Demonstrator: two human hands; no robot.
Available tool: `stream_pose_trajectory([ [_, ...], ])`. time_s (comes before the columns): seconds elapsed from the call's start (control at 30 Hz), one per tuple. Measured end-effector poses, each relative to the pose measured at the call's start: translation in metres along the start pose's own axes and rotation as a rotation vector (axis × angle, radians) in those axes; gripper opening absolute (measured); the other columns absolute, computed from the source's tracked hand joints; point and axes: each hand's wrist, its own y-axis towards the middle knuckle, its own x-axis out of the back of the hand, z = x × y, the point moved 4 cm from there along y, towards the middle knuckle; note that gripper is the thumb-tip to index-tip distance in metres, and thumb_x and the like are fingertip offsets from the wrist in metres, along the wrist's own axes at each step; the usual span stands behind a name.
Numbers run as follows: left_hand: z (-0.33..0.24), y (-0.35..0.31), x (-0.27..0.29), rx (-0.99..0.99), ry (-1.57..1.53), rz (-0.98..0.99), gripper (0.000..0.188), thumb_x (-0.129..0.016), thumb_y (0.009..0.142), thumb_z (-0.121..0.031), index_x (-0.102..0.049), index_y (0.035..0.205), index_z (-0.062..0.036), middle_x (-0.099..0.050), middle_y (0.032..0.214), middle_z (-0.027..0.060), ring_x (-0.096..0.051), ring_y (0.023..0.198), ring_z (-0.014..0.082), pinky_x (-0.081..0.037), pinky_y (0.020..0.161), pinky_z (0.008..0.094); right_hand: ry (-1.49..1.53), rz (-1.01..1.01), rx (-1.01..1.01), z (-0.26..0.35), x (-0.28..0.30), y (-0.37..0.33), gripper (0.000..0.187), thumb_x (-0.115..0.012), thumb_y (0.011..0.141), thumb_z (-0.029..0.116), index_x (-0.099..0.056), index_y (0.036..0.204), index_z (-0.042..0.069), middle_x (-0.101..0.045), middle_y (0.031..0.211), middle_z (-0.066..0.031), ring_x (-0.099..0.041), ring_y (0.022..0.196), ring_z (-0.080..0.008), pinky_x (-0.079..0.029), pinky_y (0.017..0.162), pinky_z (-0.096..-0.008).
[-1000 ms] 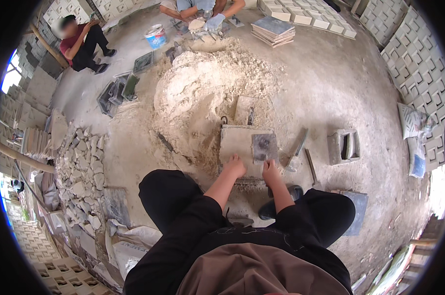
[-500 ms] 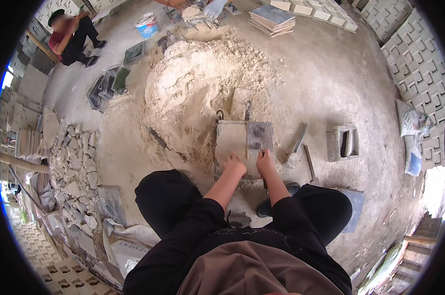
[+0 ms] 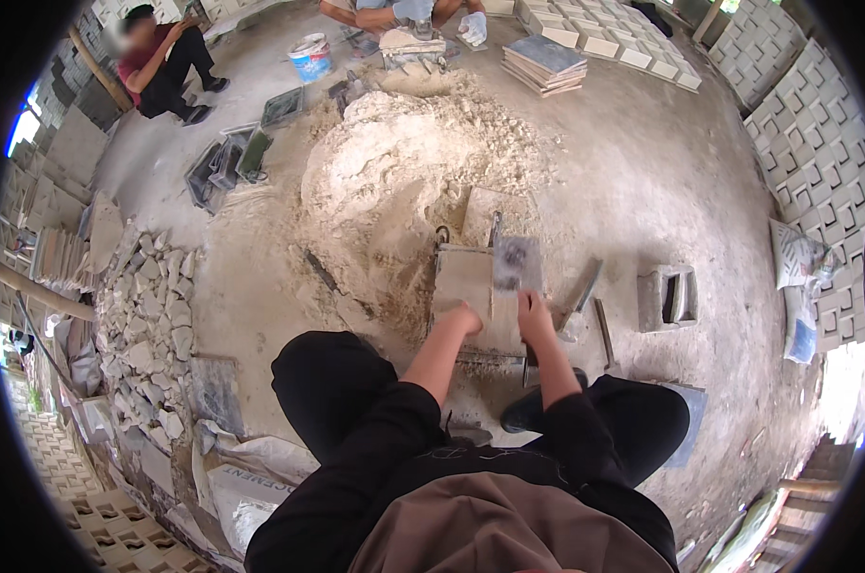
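Both hands [image 3: 495, 320] still pressed on square mould [image 3: 475, 291] (fingers seemingly flat, grip unclear), positions unchanged.

Matt metal mould [image 3: 471, 286], rough crumbly mortar heap [image 3: 404, 162], dusty concrete floor [image 3: 623, 191]

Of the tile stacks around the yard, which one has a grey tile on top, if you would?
The short stack at top centre, beside the sand pile; it alone is capped grey.

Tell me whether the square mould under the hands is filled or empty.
Filled. The square mould shows a flat pale surface level with its frame; the left hand presses on it, and the right hand rests beside a grey plate.
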Motion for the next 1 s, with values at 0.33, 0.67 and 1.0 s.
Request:
stream_pose_trajectory([
  [0.33,-0.033,-0.054,0.026,-0.263,-0.258,-0.524,0.037,-0.044,0.082,-0.019,-0.050,0.113,-0.0002,-0.051,0.117,0.0212,-0.049,0.109,0.0325,-0.042,0.089,0.0412,-0.158,0.071,-0.140,-0.036,-0.022,-0.112,0.033,-0.043,0.088,0.031,-0.040,0.112,0.008,-0.058,0.082,-0.0281,-0.055,0.080,-0.0471,-0.042,0.068,-0.0531],
  [0.67,-0.048,-0.075,0.022,-0.280,-0.188,-0.408,0.033,-0.048,0.075,-0.013,-0.059,0.102,0.0005,-0.055,0.109,0.0237,-0.053,0.101,0.0359,-0.044,0.084,0.0425,-0.146,-0.005,-0.140,-0.034,-0.028,-0.044,0.033,-0.042,0.089,0.032,-0.041,0.107,0.006,-0.057,0.086,-0.0296,-0.055,0.079,-0.0476,-0.044,0.067,-0.0518],
  [1.0,-0.055,-0.062,0.014,-0.294,-0.018,-0.419,0.041,-0.046,0.078,-0.017,-0.052,0.116,-0.0035,-0.043,0.126,0.0207,-0.042,0.117,0.0326,-0.035,0.095,0.0424,-0.090,0.056,-0.294,-0.002,0.009,0.022,0.041,-0.041,0.088,0.038,-0.046,0.107,0.002,-0.059,0.089,-0.0231,-0.059,0.073,-0.0360,-0.049,0.051,-0.0428],
])
